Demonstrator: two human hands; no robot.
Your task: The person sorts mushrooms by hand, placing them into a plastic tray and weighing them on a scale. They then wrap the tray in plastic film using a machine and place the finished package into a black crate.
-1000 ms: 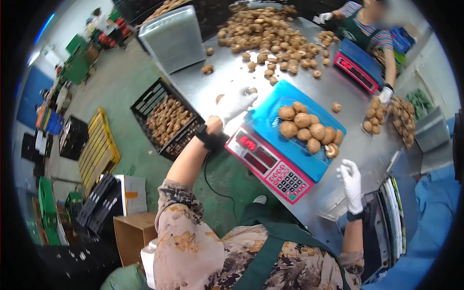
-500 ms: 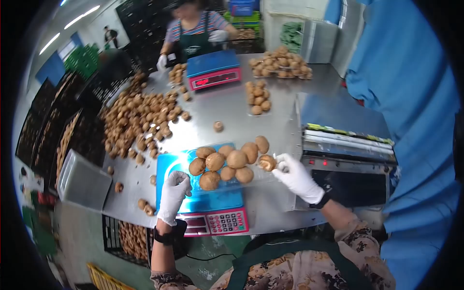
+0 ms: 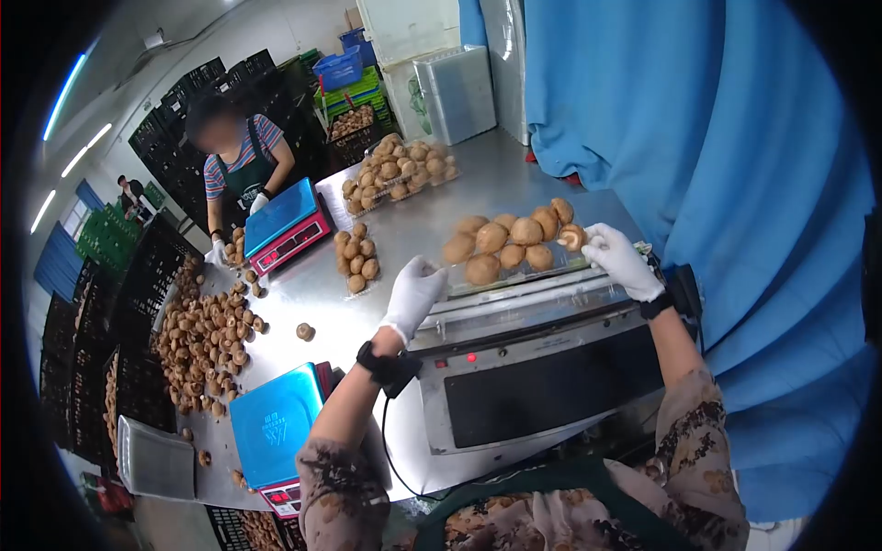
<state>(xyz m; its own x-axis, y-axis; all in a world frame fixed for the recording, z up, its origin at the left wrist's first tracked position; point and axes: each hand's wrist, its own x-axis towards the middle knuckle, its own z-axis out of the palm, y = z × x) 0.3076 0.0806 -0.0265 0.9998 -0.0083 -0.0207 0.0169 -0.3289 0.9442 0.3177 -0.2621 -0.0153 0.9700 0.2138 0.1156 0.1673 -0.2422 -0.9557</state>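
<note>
Several brown mushrooms point(image 3: 526, 231) sit in a clear plastic tray point(image 3: 557, 260) over the wrapping machine point(image 3: 542, 367). At the tray's left end, my gloved left hand point(image 3: 416, 292) is closed with fingers curled at its edge. My gloved right hand point(image 3: 625, 264) grips the opposite end, beside an upturned mushroom point(image 3: 572, 238) showing its stem. The tray's clear edges are hard to make out against the machine. White film rolls point(image 3: 524, 308) lie just below the tray.
A blue-topped scale point(image 3: 274, 427) stands at left, near a large pile of loose mushrooms point(image 3: 207, 340). Filled trays point(image 3: 400, 172) are stacked at the back. Across the table, a co-worker point(image 3: 243, 165) works beside another scale point(image 3: 287, 225). A blue curtain point(image 3: 625, 101) hangs at right.
Both hands have carried the tray of mushrooms off the near scale, rightward to the wrapping machine. My view has turned right with it.
</note>
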